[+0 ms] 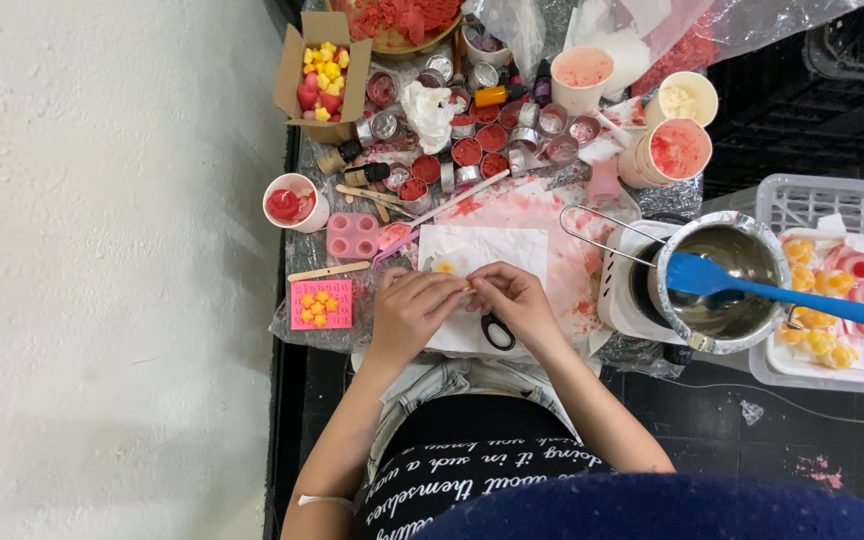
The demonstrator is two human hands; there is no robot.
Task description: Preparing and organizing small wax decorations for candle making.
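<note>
My left hand (pixel 414 305) and my right hand (pixel 514 300) meet over a white paper sheet (pixel 497 248) on the work surface. Together they pinch a tiny yellowish piece (pixel 469 288) between the fingertips; its shape is too small to tell. Black-handled scissors (pixel 497 330) lie on the paper just under my right hand. A small yellow flower-like piece (pixel 444 267) rests on the paper above my left hand.
A pink mould with yellow pieces (pixel 321 304) and a pink four-cavity mould (pixel 353 236) lie left. A metal pot with a blue spatula (pixel 722 283) sits right, beside a white tray (pixel 782 372) of coloured pieces. Several small tins (pixel 480 140), cups and a cardboard box (pixel 322 78) crowd the back.
</note>
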